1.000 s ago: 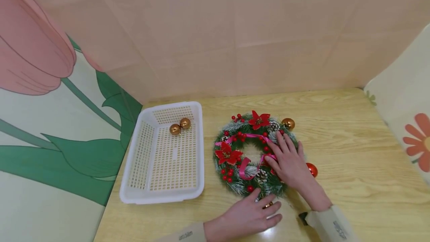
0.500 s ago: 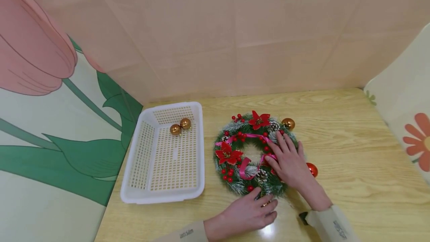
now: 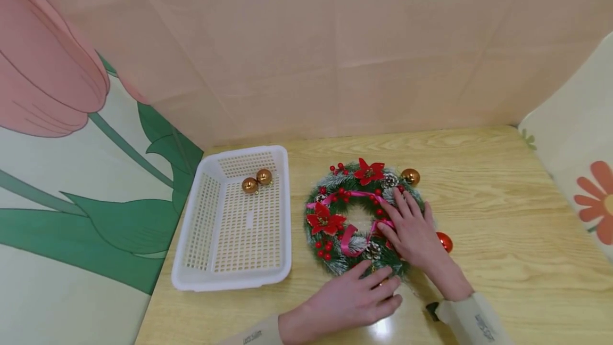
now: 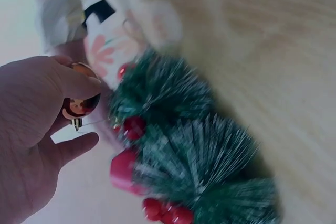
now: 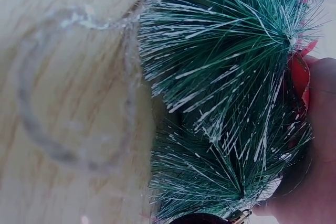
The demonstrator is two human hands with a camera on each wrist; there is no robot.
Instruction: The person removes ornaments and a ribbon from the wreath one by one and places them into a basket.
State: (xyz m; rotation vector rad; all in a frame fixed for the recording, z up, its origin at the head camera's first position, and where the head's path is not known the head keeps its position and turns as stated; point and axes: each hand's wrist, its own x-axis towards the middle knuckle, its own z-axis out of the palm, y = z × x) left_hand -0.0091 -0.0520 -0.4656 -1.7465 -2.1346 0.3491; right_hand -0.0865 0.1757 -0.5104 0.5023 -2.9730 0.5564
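Observation:
A green frosted Christmas wreath (image 3: 335,182) lies flat on the table, set with red flowers, berries, pine cones and pink ribbon. My right hand (image 3: 412,228) rests on its right side, fingers spread over the greenery. At the near edge my left hand (image 3: 351,300) holds a shiny gold Christmas ball (image 4: 81,107) in its fingers, the small metal cap pointing away from the fingertips. From above, the fingers mostly hide that ball. Another gold ball (image 3: 410,176) sits at the wreath's far right edge, and a red ball (image 3: 445,241) lies just beyond my right hand.
To the left stands a white plastic basket (image 3: 181,249) with two gold balls (image 3: 256,180) inside. A clear loop of cord (image 5: 26,98) lies on the wooden table (image 3: 507,217) beside the wreath. Walls with painted flowers border the table.
My left hand shifts slightly at the wreath's near edge with the gold ball, its fingers moving a little over the greenery. The right hand stays in place.

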